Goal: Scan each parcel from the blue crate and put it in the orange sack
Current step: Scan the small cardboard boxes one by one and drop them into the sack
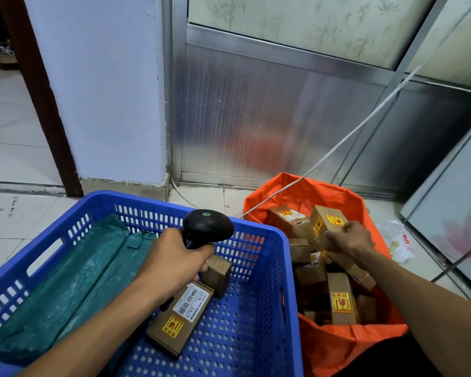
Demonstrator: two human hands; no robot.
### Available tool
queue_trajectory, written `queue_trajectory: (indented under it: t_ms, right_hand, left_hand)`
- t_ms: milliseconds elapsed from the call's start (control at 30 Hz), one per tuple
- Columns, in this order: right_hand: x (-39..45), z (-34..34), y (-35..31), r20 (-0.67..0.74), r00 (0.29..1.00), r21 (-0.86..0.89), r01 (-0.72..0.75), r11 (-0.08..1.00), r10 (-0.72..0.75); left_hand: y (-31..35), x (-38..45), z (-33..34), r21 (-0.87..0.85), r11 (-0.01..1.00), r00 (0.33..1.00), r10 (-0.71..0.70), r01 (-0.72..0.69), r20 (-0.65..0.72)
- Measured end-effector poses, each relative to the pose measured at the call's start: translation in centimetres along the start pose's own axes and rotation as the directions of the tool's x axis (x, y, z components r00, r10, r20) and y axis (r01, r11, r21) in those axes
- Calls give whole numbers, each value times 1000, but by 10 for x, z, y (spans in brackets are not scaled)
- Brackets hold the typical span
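Note:
The blue crate fills the lower left; a long brown parcel with a white label lies on its floor, a smaller brown box stands beside it, and two green plastic-wrapped parcels lie along its left side. My left hand is over the crate, shut on a black barcode scanner. The orange sack at the right holds several brown boxes. My right hand is inside the sack's mouth, gripping a brown parcel with yellow fragile stickers.
A white cable runs from the upper right down across the sack's rim toward the scanner. A metal-framed partition and a white pillar stand behind. Crumpled white plastic lies on the tiled floor right of the sack.

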State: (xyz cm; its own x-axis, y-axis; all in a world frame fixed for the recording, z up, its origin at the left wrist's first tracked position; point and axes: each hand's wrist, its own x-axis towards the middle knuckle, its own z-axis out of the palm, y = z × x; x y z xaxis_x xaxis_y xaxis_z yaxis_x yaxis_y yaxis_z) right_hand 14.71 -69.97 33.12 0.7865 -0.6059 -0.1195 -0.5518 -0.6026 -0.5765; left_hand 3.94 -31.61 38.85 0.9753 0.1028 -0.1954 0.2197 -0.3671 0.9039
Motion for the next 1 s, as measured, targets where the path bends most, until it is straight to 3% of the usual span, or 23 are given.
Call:
queue_trajectory:
  t_ms: [100, 233, 333, 567, 800, 1000]
  right_hand:
    - [-9, 1, -4, 12, 988, -306, 150, 940, -153]
    - [-12, 8, -12, 94, 962, -475, 268, 838, -255]
    - [-10, 11, -14, 102, 961, -559, 268, 785, -256]
    - [1, 21, -9, 163, 972, -596, 232, 768, -168]
    - [9, 30, -5, 325, 935, -565, 310, 764, -140]
    - [0, 24, -8, 304, 941, -578, 305, 757, -148]
  left_hand:
    - [-2, 1, 1, 8, 1000, 1000, 1, -1, 3]
    - [-4, 2, 1, 12, 1000, 1000, 6, -6, 1]
    - [-4, 2, 1, -11, 1000, 1000, 0, 0, 7]
    - [-7, 2, 2, 13, 1000, 1000, 1, -1, 8]
    - [-6, 1, 2, 28, 1000, 1000, -3, 3, 14]
    - [-6, 2, 0, 8, 1000, 1000, -9, 9, 9]
